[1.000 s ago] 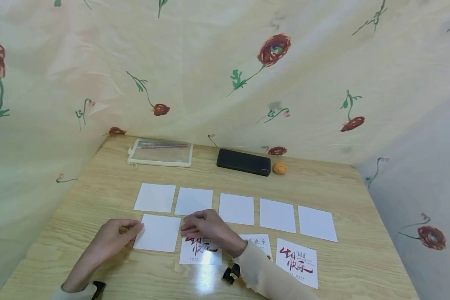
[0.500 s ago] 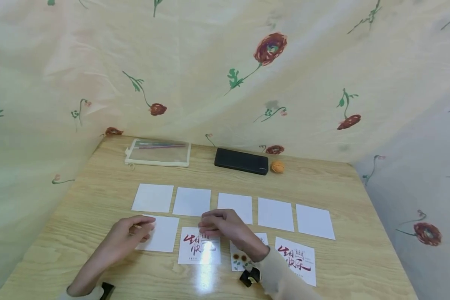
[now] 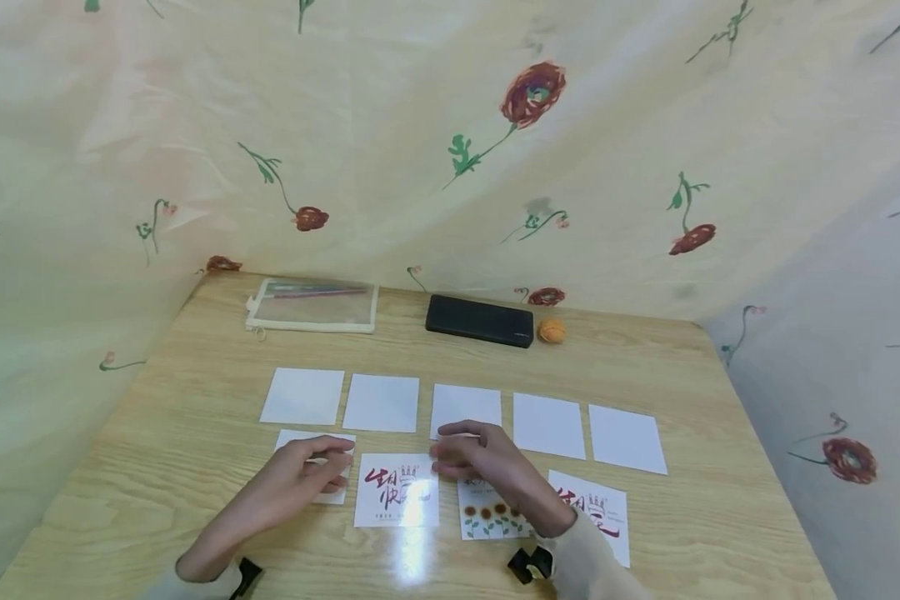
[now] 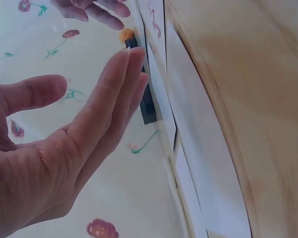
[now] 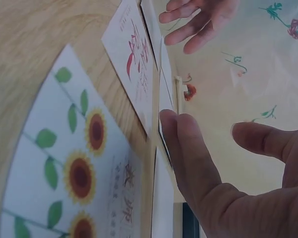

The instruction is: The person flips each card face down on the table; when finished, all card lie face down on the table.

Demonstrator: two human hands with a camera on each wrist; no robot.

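My left hand (image 3: 303, 479) hovers over a blank white card (image 3: 288, 437) at the left of the front row, covering much of it. In the left wrist view its fingers are nearly straight, the thumb apart, nothing between them. My right hand (image 3: 480, 458) is held above the sunflower card (image 3: 487, 521), hiding its upper right part. The right wrist view shows relaxed fingers (image 5: 193, 153) and a separate thumb, holding nothing. Between both hands lies a card with red Chinese lettering (image 3: 396, 492). A similar red-lettered card (image 3: 607, 525) lies to the right, partly behind the right forearm.
A back row of several blank white cards (image 3: 381, 403) runs across the wooden table (image 3: 172, 400). Farther back lie a mesh zip pouch (image 3: 315, 308) with pens inside, a black rectangular case (image 3: 480, 320) and a small orange ball-like thing (image 3: 551, 331). Flowered cloth (image 3: 390, 150) hangs behind.
Both hands have moved to the right. The left has left the blank card's left edge and now hovers over it; the right has moved off the middle red-lettered card toward the sunflower card.
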